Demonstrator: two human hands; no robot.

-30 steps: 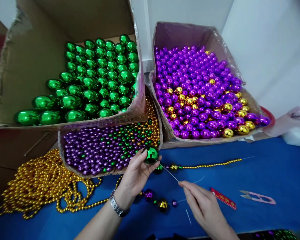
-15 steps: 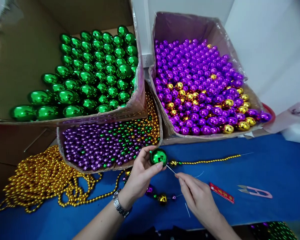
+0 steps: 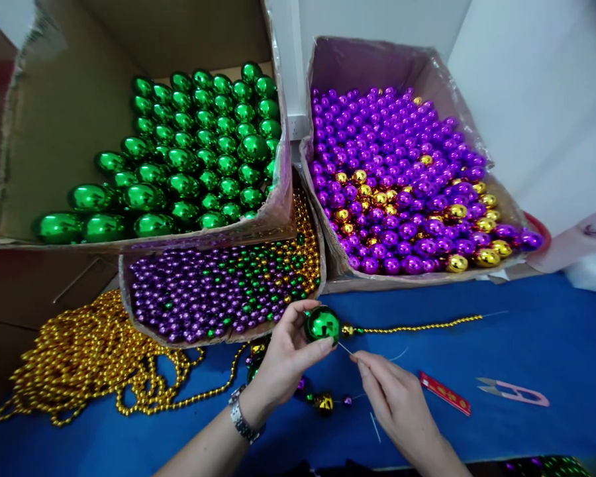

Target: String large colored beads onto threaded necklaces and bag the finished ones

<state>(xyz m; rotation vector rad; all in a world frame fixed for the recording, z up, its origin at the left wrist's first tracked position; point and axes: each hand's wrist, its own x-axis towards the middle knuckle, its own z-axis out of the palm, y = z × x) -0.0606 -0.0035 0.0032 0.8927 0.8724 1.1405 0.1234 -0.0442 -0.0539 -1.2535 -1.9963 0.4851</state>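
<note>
My left hand (image 3: 289, 348), with a metal watch on the wrist, grips a large shiny green ball bead (image 3: 322, 324) between thumb and fingers. My right hand (image 3: 392, 391) pinches a thin needle (image 3: 346, 348), whose far end meets the lower right side of the green bead; whether it sits inside the hole is hidden. Just below my hands, a partly strung row holds a gold bead (image 3: 324, 401) and a small purple bead (image 3: 347, 400) on a thin thread. A string of small gold beads (image 3: 422, 326) stretches right behind the green bead.
Boxes of large green balls (image 3: 179, 159), purple and gold balls (image 3: 387, 179), and small mixed beads (image 3: 203, 291) stand behind. Gold bead chains (image 3: 84, 358) are heaped at left. A red packet (image 3: 445, 393) and pink thread snips (image 3: 514, 391) lie right on the blue cloth (image 3: 551, 331).
The whole view has shifted slightly. Less of the needle shows between my right fingers and the green bead. My left hand keeps its hold on the bead.
</note>
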